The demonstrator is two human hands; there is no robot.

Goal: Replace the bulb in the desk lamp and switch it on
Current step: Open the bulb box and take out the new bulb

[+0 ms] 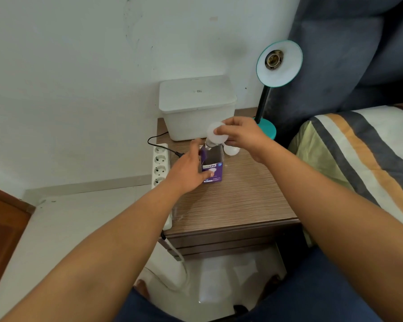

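Note:
A teal desk lamp (279, 63) stands at the back right of the wooden nightstand (237, 201), its shade tilted toward me and its socket (273, 59) bare. My left hand (186, 170) grips a purple bulb box (213, 169) standing on the nightstand. My right hand (242, 134) holds a white bulb (215, 135) by its globe, with the screw base just above the box's open top. A second white bulb (231, 150) lies on the wood right behind the box.
A white lidded bin (197, 105) sits at the back against the wall. A white power strip (160, 166) hangs along the nightstand's left edge with a black plug in it. A striped bed (363, 159) and a dark blue headboard (358, 54) are on the right.

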